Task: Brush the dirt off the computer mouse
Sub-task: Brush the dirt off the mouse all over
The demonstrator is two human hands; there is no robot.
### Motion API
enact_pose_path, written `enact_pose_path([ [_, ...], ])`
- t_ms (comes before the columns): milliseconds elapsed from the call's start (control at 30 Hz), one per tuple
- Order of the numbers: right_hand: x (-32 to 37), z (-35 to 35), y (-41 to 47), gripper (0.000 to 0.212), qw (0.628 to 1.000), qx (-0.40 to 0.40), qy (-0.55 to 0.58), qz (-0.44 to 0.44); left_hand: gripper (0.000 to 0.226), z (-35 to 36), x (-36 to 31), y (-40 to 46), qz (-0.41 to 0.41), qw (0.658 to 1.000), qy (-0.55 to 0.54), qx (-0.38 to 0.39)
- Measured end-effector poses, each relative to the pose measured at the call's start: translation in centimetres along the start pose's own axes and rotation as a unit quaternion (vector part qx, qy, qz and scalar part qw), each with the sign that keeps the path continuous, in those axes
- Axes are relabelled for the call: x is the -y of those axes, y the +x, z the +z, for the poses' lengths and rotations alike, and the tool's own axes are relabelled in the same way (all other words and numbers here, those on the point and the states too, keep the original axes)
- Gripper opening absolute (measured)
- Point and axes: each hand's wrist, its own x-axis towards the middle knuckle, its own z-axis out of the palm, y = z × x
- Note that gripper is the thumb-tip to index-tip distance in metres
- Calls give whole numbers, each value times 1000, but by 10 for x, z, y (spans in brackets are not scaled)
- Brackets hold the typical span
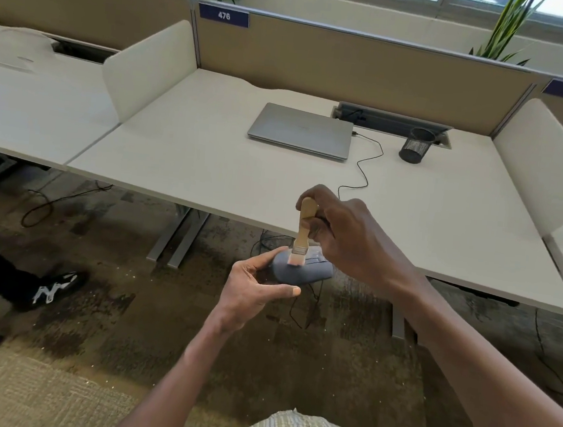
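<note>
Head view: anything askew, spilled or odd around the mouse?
Nothing stands out. The left hand holds the mouse off the desk, over the carpet, while the right hand sets the brush bristles on its top. The carpet looks blotchy.

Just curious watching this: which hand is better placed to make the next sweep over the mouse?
The right hand: it holds the brush, bristles on the mouse. The left hand just steadies it.
</note>
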Motion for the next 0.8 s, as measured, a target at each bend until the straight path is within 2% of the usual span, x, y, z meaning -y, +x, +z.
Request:
enact_pose_path([
  [233,6,4,2,32,1000,-8,12,2,68,0,3,-1,0,1000,10,9],
  [467,12,12,13,32,1000,-2,-29,-9,67,2,7,-4,-7,1000,11,8],
  [633,20,21,13,33,996,22,-68,-49,48,-1,4,-5,14,1000,11,20],
  [800,24,20,23,29,994,13,-96,-48,61,3,4,-9,5,999,-33,27],
])
